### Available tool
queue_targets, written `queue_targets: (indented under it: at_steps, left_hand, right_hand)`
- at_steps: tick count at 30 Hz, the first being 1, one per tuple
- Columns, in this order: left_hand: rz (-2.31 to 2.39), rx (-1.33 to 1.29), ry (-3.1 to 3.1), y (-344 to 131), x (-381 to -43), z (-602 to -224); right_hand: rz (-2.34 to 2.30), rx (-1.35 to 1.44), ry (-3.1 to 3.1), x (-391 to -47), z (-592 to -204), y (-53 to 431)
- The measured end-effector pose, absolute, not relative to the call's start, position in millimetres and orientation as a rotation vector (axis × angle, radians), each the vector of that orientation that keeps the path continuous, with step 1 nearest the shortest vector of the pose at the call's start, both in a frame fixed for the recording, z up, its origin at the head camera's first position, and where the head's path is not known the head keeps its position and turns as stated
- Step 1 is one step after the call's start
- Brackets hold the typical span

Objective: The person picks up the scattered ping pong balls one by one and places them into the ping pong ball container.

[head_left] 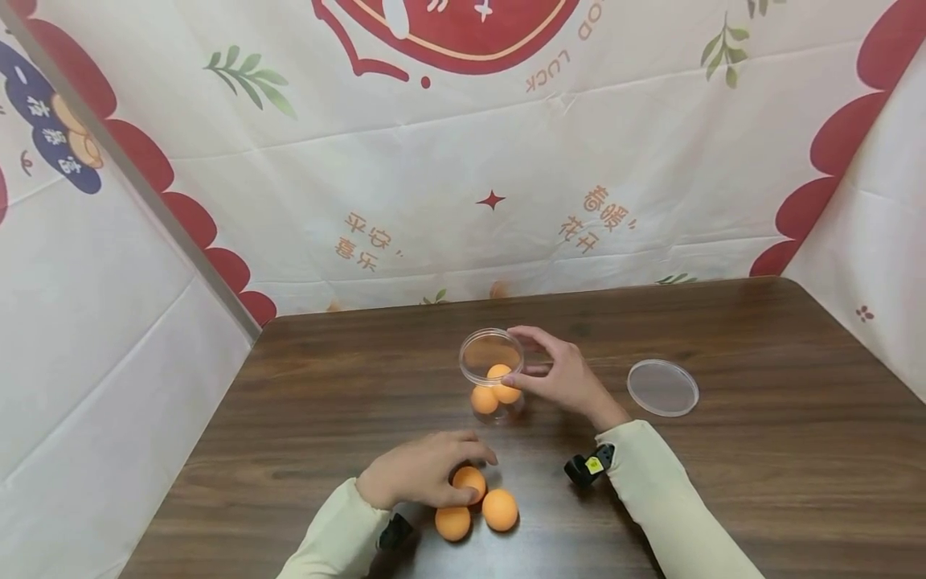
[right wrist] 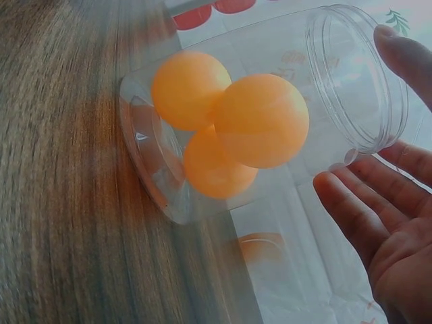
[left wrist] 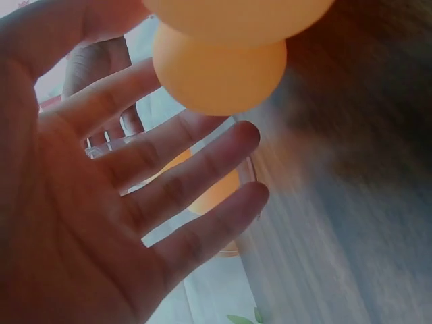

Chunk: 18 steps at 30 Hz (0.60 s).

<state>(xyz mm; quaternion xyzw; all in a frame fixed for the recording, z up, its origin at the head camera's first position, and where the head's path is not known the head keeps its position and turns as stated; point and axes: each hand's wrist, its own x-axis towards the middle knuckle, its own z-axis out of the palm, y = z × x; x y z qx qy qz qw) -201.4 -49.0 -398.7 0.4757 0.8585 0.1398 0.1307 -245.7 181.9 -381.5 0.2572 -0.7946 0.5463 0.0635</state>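
A clear plastic jar [head_left: 492,356] stands upright on the table with three orange balls [right wrist: 261,120] inside. My right hand [head_left: 567,378] holds the jar by its rim, thumb on the near side and fingers on the far side. Three more orange balls lie close together nearer to me. My left hand [head_left: 430,468] is over them, its thumb and fingers spread about the rearmost ball [head_left: 469,481]. In the left wrist view the fingers [left wrist: 196,169] are nearly straight, and a ball [left wrist: 219,74] is by the index fingertip. The other two balls [head_left: 500,510] lie beside the thumb.
A clear round lid [head_left: 662,388] lies flat on the brown wooden table [head_left: 347,386], right of the jar. A printed white cloth [head_left: 434,161] hangs behind the table's back edge. More cloth is at the left and right sides.
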Motion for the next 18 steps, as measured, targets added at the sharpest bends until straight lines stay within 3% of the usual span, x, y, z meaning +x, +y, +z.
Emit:
queue_targets:
  at_steps: [18]
  left_hand:
    - [0.373,1.353,2.478,-42.7,-204.1,-399.9]
  right_hand:
    - [1.667,0.777,-2.394,-246.6,-381.6,183.7]
